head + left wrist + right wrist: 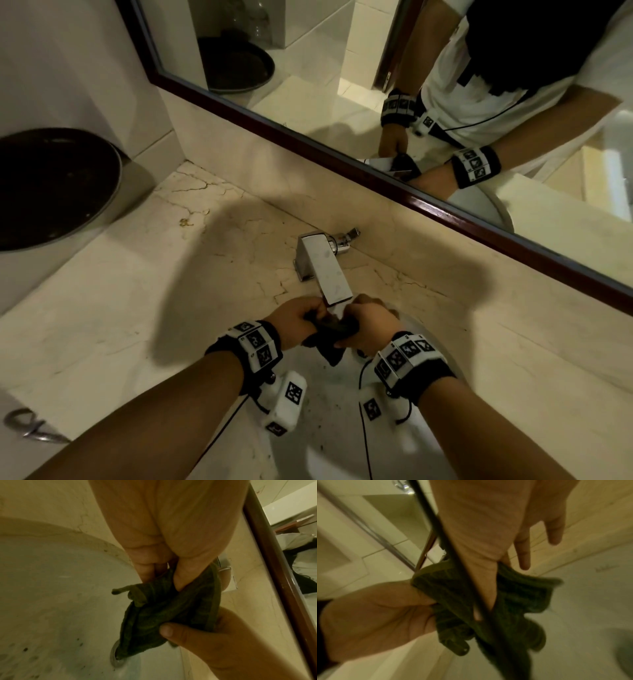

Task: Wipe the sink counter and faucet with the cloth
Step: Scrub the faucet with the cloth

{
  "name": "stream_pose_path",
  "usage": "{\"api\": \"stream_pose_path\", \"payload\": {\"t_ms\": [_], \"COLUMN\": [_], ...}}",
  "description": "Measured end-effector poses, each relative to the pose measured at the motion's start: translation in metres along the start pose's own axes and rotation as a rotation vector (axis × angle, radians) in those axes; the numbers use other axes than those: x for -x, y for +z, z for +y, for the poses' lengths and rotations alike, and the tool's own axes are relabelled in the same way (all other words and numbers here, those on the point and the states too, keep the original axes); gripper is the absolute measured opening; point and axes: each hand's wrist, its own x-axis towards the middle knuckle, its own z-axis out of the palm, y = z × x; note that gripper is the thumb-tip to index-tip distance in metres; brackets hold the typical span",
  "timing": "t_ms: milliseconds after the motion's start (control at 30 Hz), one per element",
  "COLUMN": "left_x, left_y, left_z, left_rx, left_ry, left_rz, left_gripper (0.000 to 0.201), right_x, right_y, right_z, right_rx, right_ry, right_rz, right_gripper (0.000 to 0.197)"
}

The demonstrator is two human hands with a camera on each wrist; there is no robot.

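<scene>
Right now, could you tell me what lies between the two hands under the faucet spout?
The dark cloth spans between the left hand and right hand, both gripping it below the faucet; the head view shows this.

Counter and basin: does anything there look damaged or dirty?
Yes. The counter has dark branching cracks near its back corner and beside the faucet, plus a small brownish stain by the wall. The basin shows dark specks scattered toward the drain. Nothing looks spilled.
</scene>
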Motion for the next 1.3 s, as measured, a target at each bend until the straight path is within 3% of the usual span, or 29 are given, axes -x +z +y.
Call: {"api": "stream_pose_path", "payload": {"t_ms": [100,167,233,300,433,533,600,700,767,833,933,1000,1067,1167,1233,1300], "left_x": [0.001,-0.001,-0.001,0.000,0.006,0.006,0.007,0.007,0.001,-0.005,-0.005,-0.009,-0.013,-0.019,-0.016,-0.009], "left_y": [-0.003,-0.004,-0.003,-0.002,-0.003,-0.005,-0.002,0.003,0.005,0.006,0.010,0.013,0.012,0.007,0.006,0.011], "left_z": [0.003,0.004,0.003,0.001,-0.002,-0.007,-0.006,-0.005,-0.008,-0.014,-0.009,-0.005,-0.007,-0.018,-0.016,-0.003], "left_rx": [0.025,-0.022,-0.045,-0.044,-0.038,-0.013,0.041,-0.037,-0.201,-0.370,-0.424,-0.439,-0.423,-0.541,-0.587,-0.481], "left_ry": [0.014,0.037,0.044,0.050,0.042,-0.009,-0.085,-0.204,-0.159,-0.043,-0.072,-0.031,-0.069,0.029,0.084,0.173], "left_rz": [0.007,0.015,0.027,0.028,0.016,0.027,-0.067,-0.209,-0.143,0.032,0.159,0.121,0.059,0.000,-0.023,-0.028], "left_gripper": [0.022,0.029,0.030,0.025,0.025,0.031,0.022,0.006,0.023,0.042,0.073,0.050,0.023,0.015,0.031,0.009], "right_x": [-0.004,-0.005,-0.003,0.002,0.001,0.000,-0.004,-0.005,-0.007,-0.009,-0.010,-0.009,-0.005,-0.003,-0.002,-0.003], "right_y": [-0.002,0.001,0.008,0.014,0.016,0.015,0.016,0.016,0.015,0.014,0.016,0.018,0.012,0.007,0.012,0.016], "right_z": [0.003,0.009,0.010,0.005,-0.006,-0.008,-0.007,-0.011,-0.011,-0.013,-0.020,-0.022,-0.022,-0.009,-0.003,-0.004], "right_rx": [0.095,0.094,-0.020,-0.145,-0.153,-0.438,-0.608,-0.863,-1.126,-1.319,-1.507,-1.616,-1.550,-1.215,-1.193,-1.208], "right_ry": [0.131,0.134,0.019,-0.115,-0.020,0.127,0.170,0.188,0.213,0.249,0.303,0.287,0.247,0.185,0.075,0.019], "right_rz": [-0.068,-0.053,-0.021,-0.019,0.049,0.117,0.197,0.145,0.113,0.133,0.167,0.130,0.089,-0.016,-0.172,-0.264], "right_gripper": [0.028,0.039,0.061,0.068,0.028,0.025,0.026,0.021,0.024,0.028,0.036,0.039,0.041,0.050,0.073,0.092]}}
